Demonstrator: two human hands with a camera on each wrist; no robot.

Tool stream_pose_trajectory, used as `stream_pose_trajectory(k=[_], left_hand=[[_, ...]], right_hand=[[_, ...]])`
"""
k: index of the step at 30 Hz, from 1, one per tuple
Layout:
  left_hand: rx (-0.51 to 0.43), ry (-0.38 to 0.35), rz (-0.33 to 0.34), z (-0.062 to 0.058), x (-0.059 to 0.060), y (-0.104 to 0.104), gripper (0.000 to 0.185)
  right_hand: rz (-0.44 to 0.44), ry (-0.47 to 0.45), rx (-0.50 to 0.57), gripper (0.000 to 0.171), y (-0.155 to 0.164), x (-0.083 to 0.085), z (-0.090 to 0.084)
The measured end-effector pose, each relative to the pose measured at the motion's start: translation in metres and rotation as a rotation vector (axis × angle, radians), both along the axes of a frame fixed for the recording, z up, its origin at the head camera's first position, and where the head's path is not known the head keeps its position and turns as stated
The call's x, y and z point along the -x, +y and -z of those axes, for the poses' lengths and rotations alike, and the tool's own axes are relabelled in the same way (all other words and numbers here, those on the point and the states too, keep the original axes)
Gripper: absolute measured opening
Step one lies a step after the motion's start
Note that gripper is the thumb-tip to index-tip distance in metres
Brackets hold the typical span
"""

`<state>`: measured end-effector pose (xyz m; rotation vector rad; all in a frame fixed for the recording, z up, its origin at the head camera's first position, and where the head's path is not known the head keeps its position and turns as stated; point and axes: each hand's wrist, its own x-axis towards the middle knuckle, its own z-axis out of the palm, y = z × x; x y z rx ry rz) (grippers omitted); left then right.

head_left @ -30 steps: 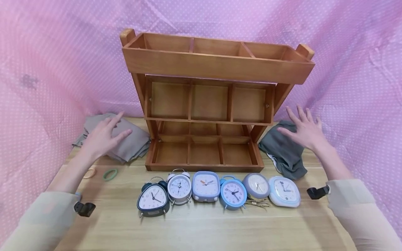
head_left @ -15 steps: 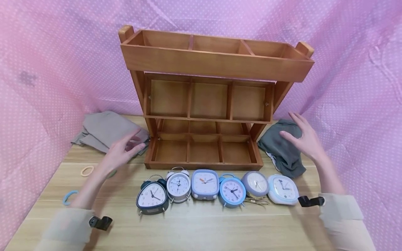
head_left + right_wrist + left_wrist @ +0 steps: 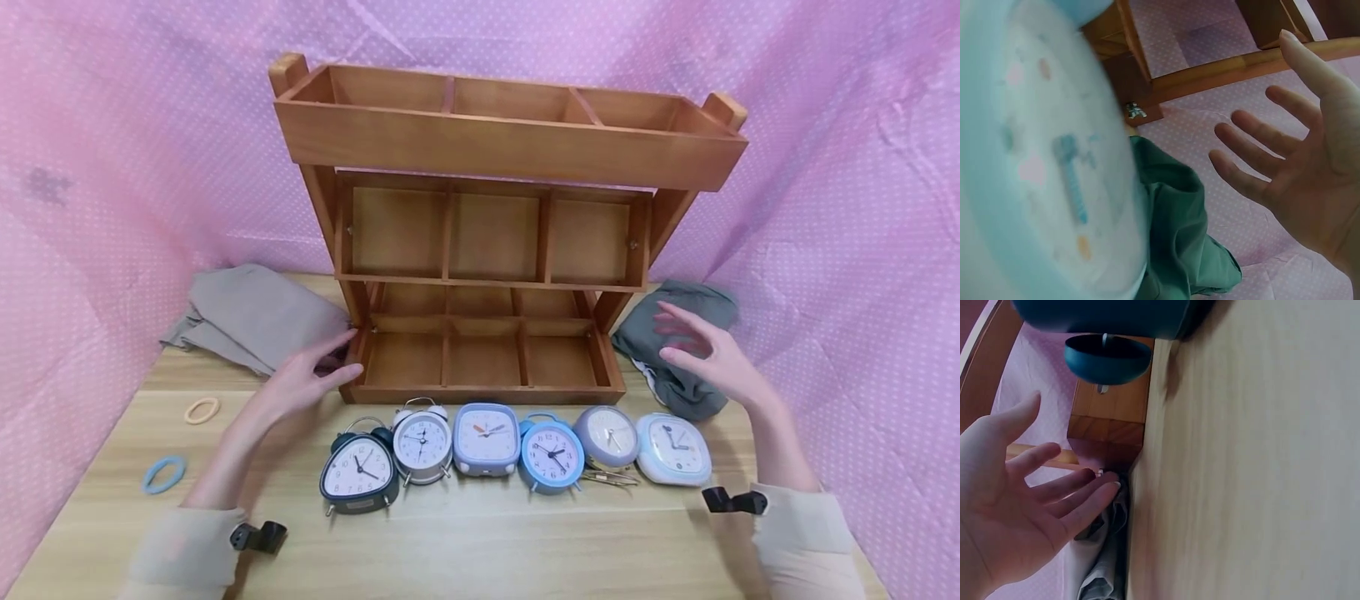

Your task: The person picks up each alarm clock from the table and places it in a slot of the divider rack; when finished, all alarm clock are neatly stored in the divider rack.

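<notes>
A three-tier wooden rack (image 3: 495, 150) stands at the back of the table, its compartments bare. Several alarm clocks line up before it, from a dark blue triangular clock (image 3: 358, 473) to a white square clock (image 3: 673, 448). My left hand (image 3: 307, 379) hovers open by the rack's lower left corner, beside a beige folded cloth (image 3: 255, 315); its straight fingers (image 3: 1066, 497) hold nothing. My right hand (image 3: 701, 350) hovers open above a dark grey cloth (image 3: 678, 333), its palm (image 3: 1310, 181) bare. The white clock (image 3: 1041, 169) fills the right wrist view.
Two hair ties lie on the table (image 3: 487, 542) at the left: a cream hair tie (image 3: 202, 410) and a blue hair tie (image 3: 164, 473). A metal clip (image 3: 609, 478) lies under the grey round clock (image 3: 606, 435). Pink dotted fabric (image 3: 112, 150) walls in the back and sides.
Both hands have drawn inward and nearer: the left came off the beige cloth toward the rack's corner, the right moved left over the grey cloth. The view has shifted slightly.
</notes>
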<state>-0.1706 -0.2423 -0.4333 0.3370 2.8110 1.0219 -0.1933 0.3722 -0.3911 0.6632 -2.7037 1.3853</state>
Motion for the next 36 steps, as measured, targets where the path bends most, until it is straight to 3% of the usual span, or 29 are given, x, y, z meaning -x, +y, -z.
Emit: stream_pose_trajectory(k=[7, 15, 23, 31, 36], left_hand=[[0.017, -0.039, 0.022, 0.006, -0.001, 0.003, 0.08], [0.034, -0.031, 0.074, 0.004, 0.0, -0.001, 0.083], [0.039, -0.059, 0.111, 0.003, 0.0, 0.0, 0.083], [0.05, -0.061, 0.105, 0.002, 0.0, -0.001, 0.083], [0.043, -0.066, 0.106, 0.002, -0.001, 0.0, 0.083]], right_hand=[[-0.156, -0.062, -0.051, 0.064, 0.003, -0.003, 0.01], [-0.369, -0.154, -0.115, 0.065, 0.006, -0.008, 0.017], [-0.534, -0.279, -0.177, 0.075, 0.013, -0.014, 0.021], [-0.536, -0.368, -0.216, 0.085, 0.014, -0.021, 0.017], [-0.576, -0.295, -0.275, 0.088, 0.016, -0.027, 0.02]])
